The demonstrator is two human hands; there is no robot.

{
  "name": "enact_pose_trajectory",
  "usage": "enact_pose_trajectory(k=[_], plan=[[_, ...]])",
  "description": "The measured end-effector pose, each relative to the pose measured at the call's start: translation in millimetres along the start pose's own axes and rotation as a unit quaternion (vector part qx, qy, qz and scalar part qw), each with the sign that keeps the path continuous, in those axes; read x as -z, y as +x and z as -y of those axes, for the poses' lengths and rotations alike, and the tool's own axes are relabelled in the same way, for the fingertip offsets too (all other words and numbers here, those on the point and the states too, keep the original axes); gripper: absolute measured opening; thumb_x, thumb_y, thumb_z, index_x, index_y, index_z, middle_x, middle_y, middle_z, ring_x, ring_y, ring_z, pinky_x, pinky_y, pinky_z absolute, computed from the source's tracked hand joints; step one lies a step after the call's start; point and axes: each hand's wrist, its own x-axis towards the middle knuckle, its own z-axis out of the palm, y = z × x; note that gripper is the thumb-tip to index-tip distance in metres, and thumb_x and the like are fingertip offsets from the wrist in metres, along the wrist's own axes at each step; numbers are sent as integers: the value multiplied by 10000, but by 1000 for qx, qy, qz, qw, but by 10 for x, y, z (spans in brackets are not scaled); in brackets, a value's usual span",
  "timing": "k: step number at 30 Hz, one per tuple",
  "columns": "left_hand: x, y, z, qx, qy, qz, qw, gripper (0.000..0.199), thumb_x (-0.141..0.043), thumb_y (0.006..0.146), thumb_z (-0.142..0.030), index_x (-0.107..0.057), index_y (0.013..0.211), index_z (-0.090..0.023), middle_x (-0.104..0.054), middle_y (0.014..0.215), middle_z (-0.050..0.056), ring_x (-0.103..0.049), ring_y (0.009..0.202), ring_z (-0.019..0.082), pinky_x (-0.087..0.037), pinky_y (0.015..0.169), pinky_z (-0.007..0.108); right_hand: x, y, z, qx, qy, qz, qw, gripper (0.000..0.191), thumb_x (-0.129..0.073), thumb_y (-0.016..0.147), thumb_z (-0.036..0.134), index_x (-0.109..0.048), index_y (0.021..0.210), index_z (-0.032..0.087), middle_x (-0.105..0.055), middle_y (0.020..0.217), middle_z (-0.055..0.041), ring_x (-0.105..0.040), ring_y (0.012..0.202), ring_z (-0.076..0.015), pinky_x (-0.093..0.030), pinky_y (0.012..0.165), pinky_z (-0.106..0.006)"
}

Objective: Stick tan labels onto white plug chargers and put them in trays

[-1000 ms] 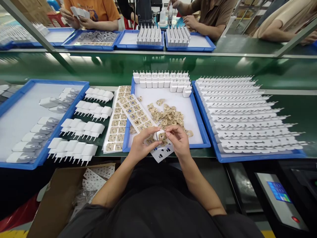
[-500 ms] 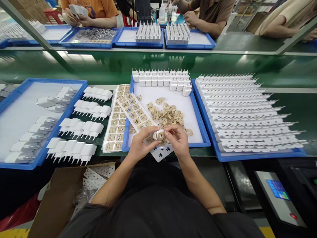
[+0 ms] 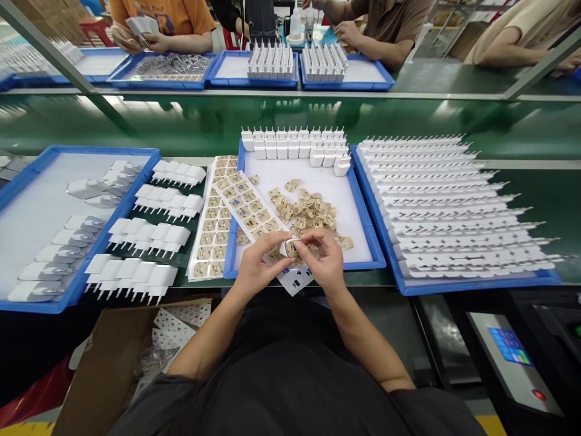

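Over the front edge of the middle blue tray (image 3: 373, 243), my left hand (image 3: 258, 261) grips a small white plug charger (image 3: 289, 244) between thumb and fingers. Its end face is turned up towards me and shows a tan patch. My right hand (image 3: 325, 259) is closed at the charger's right side, with the thumb pressed onto that face. My fingers cover much of the charger. Just beyond them lies a loose pile of tan cut-out pieces (image 3: 313, 209). A sheet of tan stickers (image 3: 245, 203) slants beneath my left hand.
White chargers stand pins-up along the middle tray's back (image 3: 293, 148). The right tray (image 3: 411, 289) holds many rows of them. Chargers lie in rows on the left (image 3: 131, 272), beside another blue tray (image 3: 54, 303). A cardboard box (image 3: 97, 357) sits below. Co-workers sit across the bench.
My right thumb has moved onto the charger's face, where fingertips were pinching at its edge before. My left hand has barely moved. Across the bench, a co-worker's hands have shifted with white parts.
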Motion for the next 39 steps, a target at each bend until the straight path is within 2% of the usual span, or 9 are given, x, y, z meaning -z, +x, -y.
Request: enact_pose_trajectory(k=[7,11,14,18,20,24,28,33,39], plan=[[-2,-8,29,-2,-1,-5,1000,405,-737,808,-279,-624,1194,-232,-685,1161,74,-636,1094,225,-502,976,368,-1,1,56,45,-77,-2,996,73,-648,863,221,-611,925,230,-638,874,-22,-613,777,-159,-533,713,-320],[-8,-12,37,-26,3,-14,1000,401,-739,805,-258,-625,1189,-232,-690,1149,73,-638,1092,228,-507,975,377,-28,-8,116,126,-201,-18,971,77,-630,870,202,-611,939,231,-661,857,-42,-602,824,-197,-524,755,-366],[-20,-30,54,-31,-2,-22,999,402,-745,799,-243,-628,1184,-234,-690,1142,72,-638,1090,231,-509,981,389,-30,-1,126,124,-238,-33,963,122,-625,876,233,-615,998,230,-655,907,-67,-604,862,-216,-527,782,-385],[-41,-68,102,-4,-57,-43,997,446,-770,770,-229,-621,1190,-236,-674,1156,81,-623,1132,248,-511,1002,414,39,42,116,10,-152,-33,988,176,-608,887,310,-613,1047,235,-605,1037,-81,-609,880,-196,-546,700,-331],[-53,-76,120,-1,-84,-57,995,435,-773,765,-215,-621,1172,-235,-666,1156,84,-610,1155,253,-512,1006,425,70,52,125,-55,-54,20,997,197,-628,871,333,-606,1047,249,-605,1044,-66,-617,938,-196,-558,715,-314],[-69,-71,137,-29,-120,-62,990,386,-741,783,-163,-611,1139,-236,-653,1153,88,-602,1158,246,-522,984,431,27,12,146,-131,104,113,979,279,-708,798,314,-603,1053,269,-603,1177,-54,-588,1109,-215,-555,829,-324],[-74,-68,153,-85,-83,-77,990,425,-755,754,-123,-589,1127,-242,-643,1155,86,-607,1142,249,-508,982,460,-101,-24,116,-142,188,53,970,108,-646,832,254,-627,939,254,-651,1111,-33,-599,1098,-200,-495,945,-351],[-82,-60,138,-169,30,-90,981,483,-740,755,-104,-542,1161,-276,-624,1183,63,-608,1129,235,-508,975,485,-194,-9,110,-125,184,18,975,63,-647,809,242,-630,869,237,-654,1013,-29,-609,1043,-195,-485,958,-354],[-87,-67,140,-185,57,-102,976,461,-741,769,-135,-524,1148,-282,-634,1167,51,-614,1127,227,-514,969,485,-216,-14,114,-105,180,13,978,44,-627,803,232,-628,847,233,-664,1019,-46,-625,1039,-210,-515,918,-378]])
